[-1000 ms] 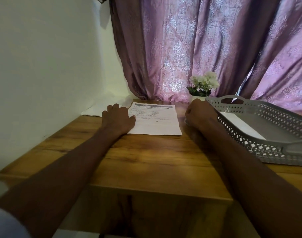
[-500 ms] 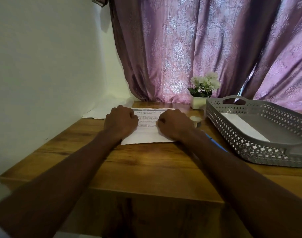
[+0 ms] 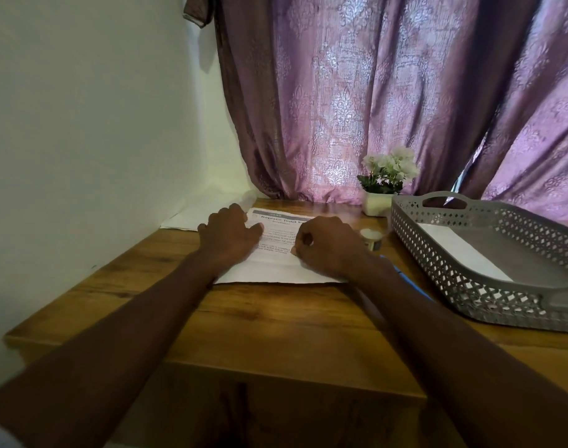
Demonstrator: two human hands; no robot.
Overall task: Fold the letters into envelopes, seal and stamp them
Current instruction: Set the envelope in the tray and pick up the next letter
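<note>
We record a white printed letter sheet with a grey header band (image 3: 277, 253) lying flat on the wooden table (image 3: 276, 324), toward the table's far edge and somewhat left of its middle, its near edge running roughly parallel to the table's near edge. The left hand (image 3: 229, 236) rests on the left part of the sheet, palm down, fingers loosely bent and thumb reaching onto the printed area; we see it gripping nothing. The right hand (image 3: 329, 247) sits on the right part of the sheet with its fingers curled under; thumb and forefinger appear to meet at the paper, but we cannot tell whether they actually pinch it. Just beside the right hand, toward the right, stands a small pale roll of tape (image 3: 371, 239), and a blue pen (image 3: 408, 286) lies partly hidden beneath the right forearm. At the table's right edge sits a grey perforated plastic tray with handles (image 3: 453, 270), holding a white sheet or envelope (image 3: 463, 250) on its floor. A small white pot of white flowers (image 3: 384, 185) stands at the far edge, touching or just beside the tray's far left corner. More white paper (image 3: 192, 218) lies at the far left corner. A purple patterned curtain (image 3: 373, 92) hangs behind the table.
</note>
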